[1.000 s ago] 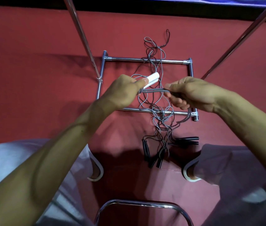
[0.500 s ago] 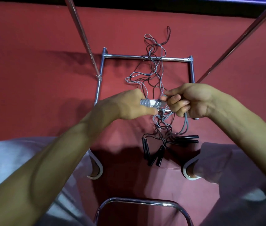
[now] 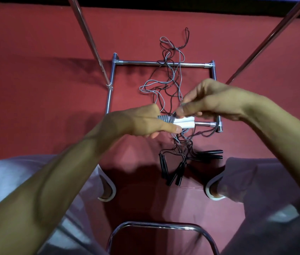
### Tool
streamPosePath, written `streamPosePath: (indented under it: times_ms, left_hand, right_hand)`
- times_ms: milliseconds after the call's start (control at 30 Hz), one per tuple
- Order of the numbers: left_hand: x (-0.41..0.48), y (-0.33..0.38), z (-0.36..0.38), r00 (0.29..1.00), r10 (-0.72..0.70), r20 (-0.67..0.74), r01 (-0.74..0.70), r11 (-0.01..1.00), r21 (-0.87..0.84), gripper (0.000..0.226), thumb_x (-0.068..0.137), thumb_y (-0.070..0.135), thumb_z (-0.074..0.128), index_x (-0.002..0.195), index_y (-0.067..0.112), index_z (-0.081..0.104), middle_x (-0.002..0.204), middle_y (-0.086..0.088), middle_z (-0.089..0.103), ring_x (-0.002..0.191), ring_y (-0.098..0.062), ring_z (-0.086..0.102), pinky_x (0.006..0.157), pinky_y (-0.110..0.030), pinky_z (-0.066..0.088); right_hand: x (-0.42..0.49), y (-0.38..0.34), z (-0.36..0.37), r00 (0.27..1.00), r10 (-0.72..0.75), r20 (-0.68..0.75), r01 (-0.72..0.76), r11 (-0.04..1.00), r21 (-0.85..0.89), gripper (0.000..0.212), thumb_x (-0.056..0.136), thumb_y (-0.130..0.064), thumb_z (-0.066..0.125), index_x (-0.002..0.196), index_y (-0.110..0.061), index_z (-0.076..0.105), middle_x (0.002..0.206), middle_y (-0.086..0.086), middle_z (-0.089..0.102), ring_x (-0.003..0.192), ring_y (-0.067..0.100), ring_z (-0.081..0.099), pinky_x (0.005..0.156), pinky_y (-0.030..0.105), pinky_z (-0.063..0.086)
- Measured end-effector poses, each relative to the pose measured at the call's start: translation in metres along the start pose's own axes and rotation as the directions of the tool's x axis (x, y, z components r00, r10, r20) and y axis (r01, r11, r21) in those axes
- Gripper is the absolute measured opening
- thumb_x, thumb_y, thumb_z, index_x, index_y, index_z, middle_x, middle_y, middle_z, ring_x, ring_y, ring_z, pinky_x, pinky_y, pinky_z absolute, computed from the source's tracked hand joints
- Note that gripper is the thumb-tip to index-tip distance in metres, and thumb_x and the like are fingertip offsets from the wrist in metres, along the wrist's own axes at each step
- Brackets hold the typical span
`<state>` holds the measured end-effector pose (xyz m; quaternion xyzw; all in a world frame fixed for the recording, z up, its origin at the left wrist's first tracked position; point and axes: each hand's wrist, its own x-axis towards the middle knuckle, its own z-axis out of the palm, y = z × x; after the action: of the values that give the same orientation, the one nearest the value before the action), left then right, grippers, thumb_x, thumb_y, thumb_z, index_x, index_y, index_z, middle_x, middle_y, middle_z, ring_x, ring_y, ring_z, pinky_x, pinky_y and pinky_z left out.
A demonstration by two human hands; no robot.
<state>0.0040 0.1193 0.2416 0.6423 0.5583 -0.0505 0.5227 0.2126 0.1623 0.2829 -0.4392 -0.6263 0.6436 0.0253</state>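
Head view: a second ago the left hand (image 3: 136, 120) held the white handles (image 3: 184, 121) tilted upward while the right hand (image 3: 210, 100) drew a length of grey cord (image 3: 164, 118) taut to the side. Now the handles lie level, tips pointing right, and several turns of cord sit wound around their near end. The right hand has risen above them. The left fingers (image 3: 171, 127) curl round the wound end of the handles, thumb along the front. The right fingers (image 3: 184, 107) pinch the cord just above the coil. The handles are held in the air between the knees, over the near bar of the frame (image 3: 145, 62). There are two white handles, side by side, two hands, one rectangular frame on the red floor (image 3: 35, 89), two slanted poles (image 3: 88, 37) and one curved chair tube (image 3: 154, 225) at the bottom edge. The black handles (image 3: 208, 154) lie beyond the feet; at least five show, but they overlap and the exact count is unclear. The loose tangle (image 3: 167, 78) of grey and dark cords crosses the frame, and single strands cannot be followed. The left palm hides the handles' near end, and both forearms are blurred.
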Motion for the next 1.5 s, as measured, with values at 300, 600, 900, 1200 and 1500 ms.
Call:
streamPosePath:
  times_ms: [300,600,900,1200,1500]
  left_hand:
    - [-0.021,0.023,-0.007,0.933,-0.019,0.361,0.08,0.985,-0.154,0.064,0.084,0.071,0.063,0.063,0.011,0.055,0.05,-0.001,0.029,0.043,-0.012,0.021,0.049,-0.022,0.016]
    - [-0.034,0.021,-0.019,0.961,0.228,0.158,-0.145,0.899,-0.413,0.052,0.091,0.055,0.056,0.063,0.011,0.051,0.046,0.002,0.026,0.039,-0.008,0.018,0.045,-0.015,0.018]
    - [-0.023,0.017,-0.016,0.955,0.178,-0.238,-0.247,0.921,-0.3,0.052,0.095,0.045,0.067,0.065,0.003,0.062,0.039,-0.003,0.04,0.033,-0.014,0.034,0.041,-0.021,0.032]
    - [-0.014,0.01,-0.007,0.717,0.334,-0.611,-0.247,0.943,0.225,0.045,0.081,0.062,0.074,0.085,0.02,0.059,0.054,0.007,0.044,0.05,-0.009,0.041,0.054,-0.034,0.028]
    - [-0.017,0.01,-0.003,0.594,0.501,-0.629,-0.292,0.863,0.411,0.035,0.088,0.058,0.062,0.097,0.024,0.063,0.059,0.003,0.045,0.058,-0.03,0.044,0.055,-0.038,0.044]
  right_hand:
    - [0.006,0.014,-0.019,0.951,-0.309,0.016,0.309,0.95,-0.048,0.031,0.071,-0.041,0.091,0.087,-0.016,0.083,0.077,0.029,0.068,0.06,0.031,0.048,0.057,0.039,0.044]
    - [0.025,0.028,0.021,0.97,-0.214,0.118,0.125,0.849,0.513,0.034,0.098,-0.009,0.049,0.071,-0.019,0.067,0.055,-0.007,0.047,0.044,0.001,0.038,0.044,0.014,0.019]
    - [0.037,0.024,0.037,0.963,-0.152,-0.224,0.223,0.914,0.338,0.047,0.109,-0.011,0.037,0.064,-0.022,0.045,0.049,-0.007,0.032,0.044,0.005,0.021,0.043,0.018,0.017]
    - [0.041,0.034,0.038,0.942,0.071,-0.327,0.018,0.965,0.262,0.053,0.088,0.007,0.029,0.046,-0.022,0.043,0.046,0.001,0.028,0.036,0.009,0.02,0.042,0.016,0.013]
    - [0.037,0.023,0.024,0.936,0.323,-0.141,-0.295,0.937,0.189,0.041,0.09,-0.006,0.026,0.053,-0.02,0.035,0.042,-0.004,0.027,0.033,0.007,0.02,0.041,0.014,0.008]
